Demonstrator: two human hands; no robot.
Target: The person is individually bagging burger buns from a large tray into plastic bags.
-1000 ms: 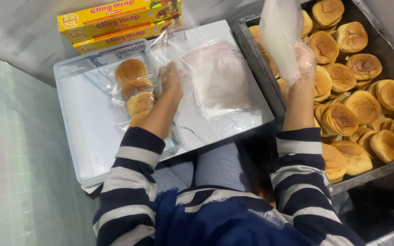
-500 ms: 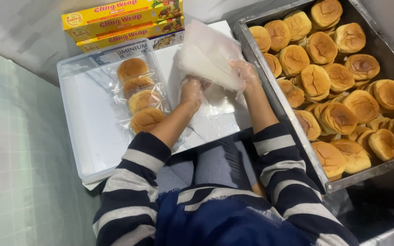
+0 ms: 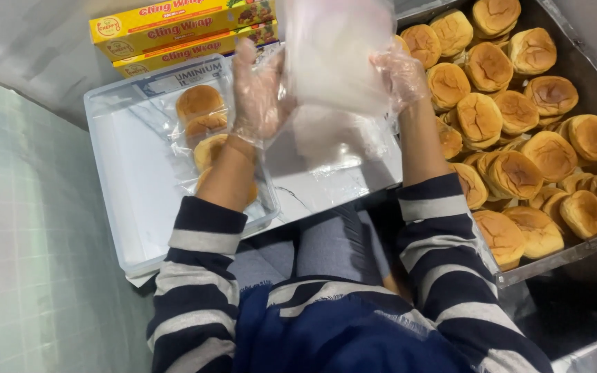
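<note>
Both my hands wear thin clear gloves and hold up an empty clear plastic bag (image 3: 333, 52) between them. My left hand (image 3: 257, 93) grips the bag's left edge and my right hand (image 3: 401, 72) grips its right edge. Below the bag lies a pile of more clear bags (image 3: 340, 138) on a white surface. A sealed bag of buns (image 3: 202, 124) lies in the clear plastic container (image 3: 115, 207) under my left forearm.
A large metal tray (image 3: 575, 252) at right holds several golden buns (image 3: 513, 110). Two yellow boxes of wrap (image 3: 174, 31) lie at the top behind the container. A pale tiled surface (image 3: 29, 242) runs along the left.
My left hand left the bagged buns and joined my right hand on the plastic bag. Both hands brought it to the middle and raised it toward the camera.
</note>
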